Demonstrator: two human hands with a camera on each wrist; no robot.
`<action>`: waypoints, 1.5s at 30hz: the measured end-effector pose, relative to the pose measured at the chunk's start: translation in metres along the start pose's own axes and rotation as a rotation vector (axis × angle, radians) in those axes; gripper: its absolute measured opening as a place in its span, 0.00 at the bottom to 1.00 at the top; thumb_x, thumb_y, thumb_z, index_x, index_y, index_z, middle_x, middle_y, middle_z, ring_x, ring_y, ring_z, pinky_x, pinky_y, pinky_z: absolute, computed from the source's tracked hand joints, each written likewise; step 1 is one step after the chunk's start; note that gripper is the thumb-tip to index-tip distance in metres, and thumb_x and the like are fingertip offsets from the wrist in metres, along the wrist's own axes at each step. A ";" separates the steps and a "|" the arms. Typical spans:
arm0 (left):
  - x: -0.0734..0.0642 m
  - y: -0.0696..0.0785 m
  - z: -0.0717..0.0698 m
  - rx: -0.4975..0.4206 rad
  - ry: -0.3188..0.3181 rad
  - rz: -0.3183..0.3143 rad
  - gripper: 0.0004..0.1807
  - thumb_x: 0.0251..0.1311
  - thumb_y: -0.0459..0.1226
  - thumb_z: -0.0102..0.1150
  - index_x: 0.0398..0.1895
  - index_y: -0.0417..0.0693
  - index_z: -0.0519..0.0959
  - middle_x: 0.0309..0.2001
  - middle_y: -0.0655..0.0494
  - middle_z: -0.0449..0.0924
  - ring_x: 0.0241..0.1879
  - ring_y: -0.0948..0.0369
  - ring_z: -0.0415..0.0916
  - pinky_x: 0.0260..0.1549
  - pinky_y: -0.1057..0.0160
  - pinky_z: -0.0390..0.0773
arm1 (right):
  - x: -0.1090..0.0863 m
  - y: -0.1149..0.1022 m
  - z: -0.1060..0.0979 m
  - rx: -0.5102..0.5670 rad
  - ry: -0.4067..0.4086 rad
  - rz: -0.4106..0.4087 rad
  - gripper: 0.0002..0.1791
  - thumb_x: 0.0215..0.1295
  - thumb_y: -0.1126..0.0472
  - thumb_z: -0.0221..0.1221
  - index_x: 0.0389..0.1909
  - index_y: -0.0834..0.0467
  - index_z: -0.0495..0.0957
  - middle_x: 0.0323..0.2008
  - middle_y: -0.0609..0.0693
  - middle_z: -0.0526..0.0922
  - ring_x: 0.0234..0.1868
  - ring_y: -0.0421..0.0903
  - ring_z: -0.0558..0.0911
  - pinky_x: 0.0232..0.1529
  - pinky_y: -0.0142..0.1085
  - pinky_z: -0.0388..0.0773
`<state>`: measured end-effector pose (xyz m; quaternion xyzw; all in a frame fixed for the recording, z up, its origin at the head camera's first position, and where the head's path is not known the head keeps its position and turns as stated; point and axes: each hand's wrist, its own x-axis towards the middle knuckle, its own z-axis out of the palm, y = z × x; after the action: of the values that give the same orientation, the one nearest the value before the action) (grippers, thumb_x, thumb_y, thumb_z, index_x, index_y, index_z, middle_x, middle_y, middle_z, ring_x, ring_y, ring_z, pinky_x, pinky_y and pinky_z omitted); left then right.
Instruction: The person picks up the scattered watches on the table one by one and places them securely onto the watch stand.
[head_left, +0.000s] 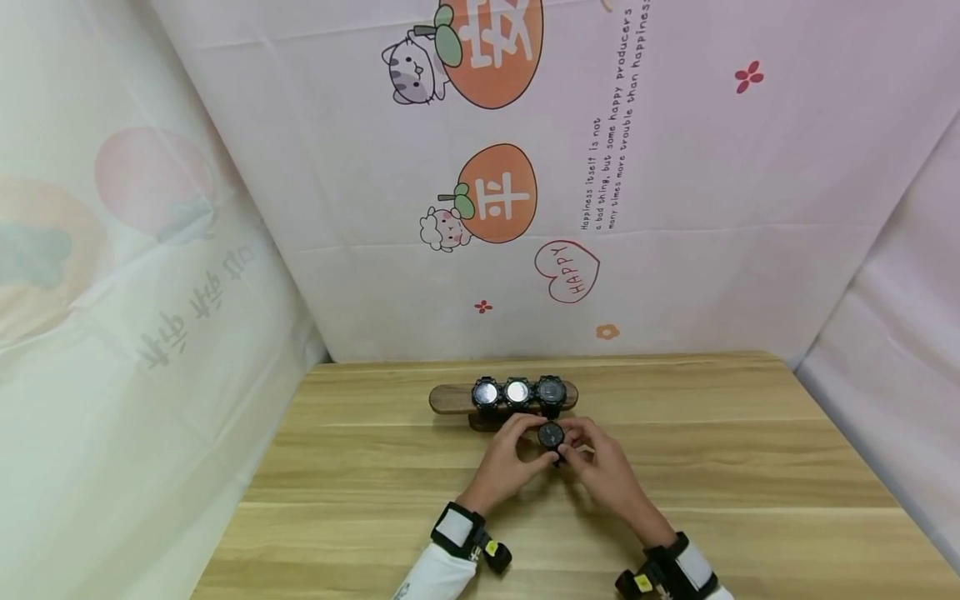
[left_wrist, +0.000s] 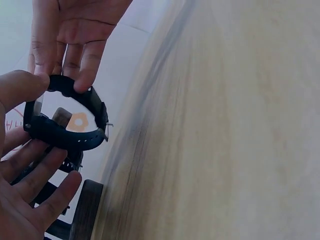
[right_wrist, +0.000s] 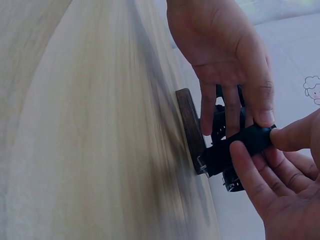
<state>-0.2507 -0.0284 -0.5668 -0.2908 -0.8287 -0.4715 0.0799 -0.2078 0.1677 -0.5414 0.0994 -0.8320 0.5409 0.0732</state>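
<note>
A black wristwatch (head_left: 551,434) is held between both hands just in front of a wooden watch stand (head_left: 452,400). My left hand (head_left: 504,467) pinches it from the left, thumb at its lower edge and fingers at the upper. From the other side, the fingers and thumb of my right hand (head_left: 606,471) grip it. In the left wrist view the strap (left_wrist: 67,137) curves into a loop, with a metal buckle at one end. The right wrist view shows the strap (right_wrist: 220,155) side-on between the two hands.
Three more black watches, the left one (head_left: 486,392), the middle one (head_left: 517,391) and the right one (head_left: 551,390), sit side by side on the stand's bar. A wooden table (head_left: 360,467) lies beneath. Printed white cloth (head_left: 675,283) hangs behind and at both sides.
</note>
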 end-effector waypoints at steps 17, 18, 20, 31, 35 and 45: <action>-0.002 -0.001 -0.009 -0.017 -0.006 0.005 0.28 0.66 0.39 0.75 0.68 0.48 0.80 0.66 0.54 0.80 0.63 0.58 0.80 0.61 0.51 0.85 | 0.000 0.004 0.003 0.091 -0.050 -0.029 0.20 0.74 0.72 0.62 0.64 0.62 0.76 0.43 0.56 0.85 0.46 0.45 0.87 0.46 0.35 0.90; -0.002 -0.001 -0.009 -0.016 -0.006 0.006 0.28 0.66 0.39 0.75 0.68 0.48 0.80 0.66 0.53 0.80 0.62 0.58 0.80 0.60 0.52 0.85 | 0.000 0.004 0.003 0.074 -0.048 -0.034 0.20 0.74 0.72 0.63 0.64 0.62 0.76 0.43 0.55 0.85 0.45 0.46 0.87 0.45 0.34 0.90; -0.002 -0.002 -0.010 -0.019 -0.008 0.004 0.28 0.66 0.39 0.75 0.68 0.48 0.80 0.66 0.53 0.80 0.62 0.58 0.81 0.60 0.54 0.86 | 0.000 0.004 0.003 0.043 -0.044 -0.041 0.20 0.74 0.70 0.63 0.63 0.61 0.76 0.42 0.54 0.86 0.42 0.48 0.87 0.42 0.33 0.88; -0.003 -0.003 -0.013 -0.044 -0.016 0.022 0.28 0.65 0.36 0.75 0.68 0.48 0.80 0.66 0.54 0.79 0.61 0.59 0.81 0.61 0.58 0.85 | 0.009 0.005 -0.008 -0.117 -0.034 -0.094 0.17 0.74 0.68 0.65 0.60 0.56 0.80 0.45 0.48 0.86 0.47 0.42 0.84 0.46 0.32 0.85; -0.003 -0.003 -0.015 -0.036 -0.010 0.048 0.28 0.65 0.37 0.75 0.68 0.47 0.80 0.66 0.54 0.79 0.61 0.59 0.81 0.59 0.61 0.85 | 0.018 0.008 -0.021 -0.232 0.001 -0.144 0.16 0.73 0.70 0.65 0.59 0.58 0.81 0.46 0.51 0.87 0.46 0.46 0.85 0.43 0.33 0.86; -0.004 -0.008 -0.016 -0.046 -0.021 0.045 0.28 0.65 0.35 0.74 0.68 0.47 0.79 0.66 0.55 0.79 0.61 0.59 0.80 0.59 0.60 0.85 | 0.042 0.018 -0.044 -0.430 0.099 -0.247 0.20 0.69 0.74 0.66 0.60 0.65 0.79 0.58 0.61 0.81 0.55 0.59 0.84 0.50 0.52 0.88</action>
<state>-0.2539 -0.0464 -0.5653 -0.3160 -0.8116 -0.4856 0.0753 -0.2526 0.2116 -0.5295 0.1559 -0.9050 0.3424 0.1986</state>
